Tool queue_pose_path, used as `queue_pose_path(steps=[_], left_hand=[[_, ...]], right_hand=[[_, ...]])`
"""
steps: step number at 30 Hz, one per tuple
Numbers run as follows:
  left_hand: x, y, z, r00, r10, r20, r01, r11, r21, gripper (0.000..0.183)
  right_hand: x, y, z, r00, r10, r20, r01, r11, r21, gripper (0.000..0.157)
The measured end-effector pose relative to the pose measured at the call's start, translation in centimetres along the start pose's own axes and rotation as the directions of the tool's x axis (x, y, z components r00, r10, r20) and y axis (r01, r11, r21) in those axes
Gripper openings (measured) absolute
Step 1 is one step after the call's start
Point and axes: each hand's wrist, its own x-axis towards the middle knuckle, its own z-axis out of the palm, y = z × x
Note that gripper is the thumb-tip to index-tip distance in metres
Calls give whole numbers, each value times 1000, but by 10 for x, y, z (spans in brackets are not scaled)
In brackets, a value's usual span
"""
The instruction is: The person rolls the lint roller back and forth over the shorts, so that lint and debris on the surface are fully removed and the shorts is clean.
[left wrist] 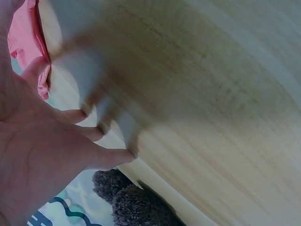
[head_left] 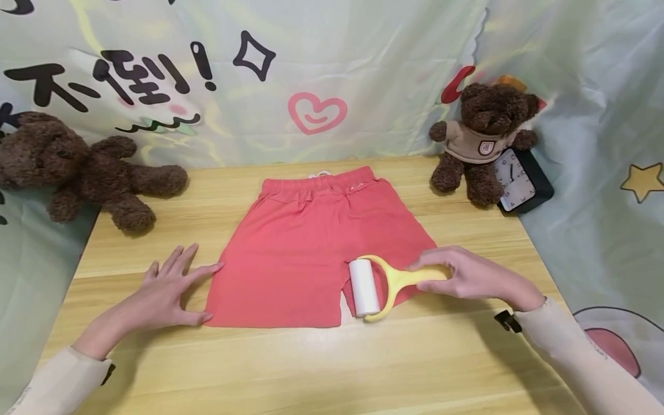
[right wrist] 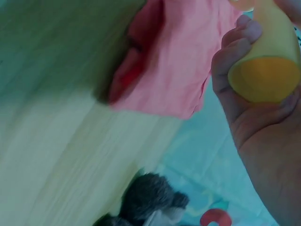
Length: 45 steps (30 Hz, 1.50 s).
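Note:
Red shorts (head_left: 295, 248) lie flat on the wooden table, waistband toward the back wall and leg openings toward me. My right hand (head_left: 456, 274) grips the yellow handle of a lint roller (head_left: 365, 288). The roller's white cylinder is over the inner edge of the right-hand leg, by the crotch gap. In the right wrist view the fingers (right wrist: 233, 52) curl round the handle's end. My left hand (head_left: 161, 294) is spread on the table at the shorts' left side, its index finger and thumb tips at the fabric edge. Its fingers (left wrist: 110, 157) are extended in the left wrist view.
A brown teddy bear (head_left: 104, 173) lies at the back left. Another bear in a beige shirt (head_left: 479, 138) sits at the back right, leaning by a black square clock (head_left: 524, 181). Printed cloth (head_left: 316, 63) hangs behind and beside the table (head_left: 290, 374).

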Motion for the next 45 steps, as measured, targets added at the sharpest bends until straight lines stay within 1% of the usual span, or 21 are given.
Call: queue_pose_path(steps=[5,8,13,16,20,26,29,33,35,38,42,45], left_hand=[[-2,-2,1,1000,-10,3,10,1000,-16,99],[-2,-1,1,1000,-5,3,5,1000,-14,98],[-1,-2,2,1000,2,-10,-2,1000,-7,98],[-2,-4,5,1000,4,-13,-4,1000,-3,100],[-4,-4,9,1000,6,-15,-6,1000,4,102],[-3,-2,7,1000,5,-18,-5,1000,-5,100],[-1,-2,5,1000,7,-11,-7,1000,-3,100],[-1,-2,4,1000,-1,-3,1,1000,-5,99],[-1,-2,4,1000,-6,-1,6,1000,-14,98],[-1,-2,4,1000,-6,-1,6,1000,-23,98],[-1,-1,3,1000,-3,-5,3,1000,-20,99],[0,0,2,1000,-3,-5,3,1000,-20,100]], right_hand=[[-12,6,-6,1000,-7,-31,7,1000,-8,34],[-20,9,-10,999,23,-49,-23,1000,-2,34],[-32,12,-17,996,75,-39,-74,997,33,33],[-40,13,-21,995,97,-36,-95,994,54,34],[-53,16,-23,992,113,-57,-109,992,67,36],[-69,23,-30,990,93,-105,-88,995,46,40],[-75,24,-35,985,130,-114,-125,991,52,39],[-87,22,-42,967,230,-108,-222,971,86,35],[-96,22,-45,951,284,-121,-276,958,77,34],[-111,23,-49,920,359,-158,-358,933,39,32],[-127,25,-57,886,423,-189,-430,903,5,32],[-135,25,-62,870,449,-206,-462,887,-17,31]])
